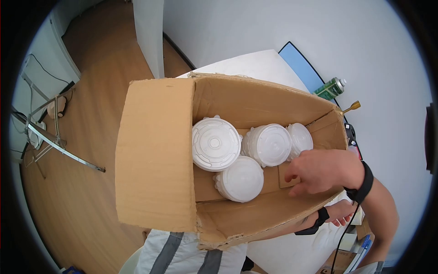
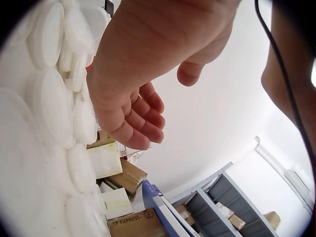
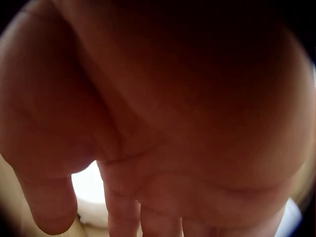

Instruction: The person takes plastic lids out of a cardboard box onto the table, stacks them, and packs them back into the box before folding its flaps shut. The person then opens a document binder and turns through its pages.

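Note:
An open cardboard box (image 1: 155,150) holds several stacks of round white lids, among them a large stack (image 1: 214,142) near the flap and a smaller one (image 1: 242,179) in front. My right hand (image 1: 321,170) is over the box's right end, beside the far stack (image 1: 300,139), with nothing seen in it. In the right wrist view the palm (image 3: 163,138) fills the picture, fingers extended, a white thing partly visible past the thumb. Outside the box's near side is my left hand (image 1: 341,212), empty, its fingers (image 2: 140,116) loosely bent, beside white lids (image 2: 49,108).
A white table (image 1: 260,64) bears the box. Behind the box are a green spray can (image 1: 329,89), a blue panel (image 1: 301,66) and a brass-coloured piece (image 1: 351,107). Small cartons (image 2: 138,224) and blue-white folders (image 2: 160,210) lie past the left hand. A black cable (image 1: 343,237) hangs near both wrists.

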Tool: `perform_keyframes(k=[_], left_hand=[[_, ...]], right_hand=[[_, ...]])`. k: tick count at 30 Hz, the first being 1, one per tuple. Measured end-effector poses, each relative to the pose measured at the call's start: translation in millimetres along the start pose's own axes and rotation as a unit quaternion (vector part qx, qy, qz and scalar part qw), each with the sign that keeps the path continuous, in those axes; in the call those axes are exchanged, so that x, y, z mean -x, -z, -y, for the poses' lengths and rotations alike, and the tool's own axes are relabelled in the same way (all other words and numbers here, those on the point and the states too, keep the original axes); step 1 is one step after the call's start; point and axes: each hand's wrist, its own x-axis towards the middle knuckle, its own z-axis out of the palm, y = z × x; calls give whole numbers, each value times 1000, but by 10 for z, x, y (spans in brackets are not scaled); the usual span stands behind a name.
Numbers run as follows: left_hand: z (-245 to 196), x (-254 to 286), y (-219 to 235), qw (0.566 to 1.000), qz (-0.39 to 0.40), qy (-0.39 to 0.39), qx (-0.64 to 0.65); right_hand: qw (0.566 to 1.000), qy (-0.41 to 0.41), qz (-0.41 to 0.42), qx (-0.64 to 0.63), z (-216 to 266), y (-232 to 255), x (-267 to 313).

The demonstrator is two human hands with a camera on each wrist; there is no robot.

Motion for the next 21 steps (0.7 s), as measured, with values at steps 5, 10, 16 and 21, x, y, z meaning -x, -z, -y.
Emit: perform_keyframes(k=[5, 10, 16, 21], left_hand=[[-47, 22, 43, 1000, -11, -7, -21], [-180, 61, 188, 998, -33, -19, -40], [-240, 74, 165, 998, -27, -12, -63], [292, -105, -984, 983, 152, 80, -70]], right_hand=[[991, 88, -98, -12, -330, -394, -327], [999, 34, 3, -27, -300, -241, -216], [985, 117, -128, -14, -414, -459, -582], [990, 85, 2, -114, -527, -152, -51]])
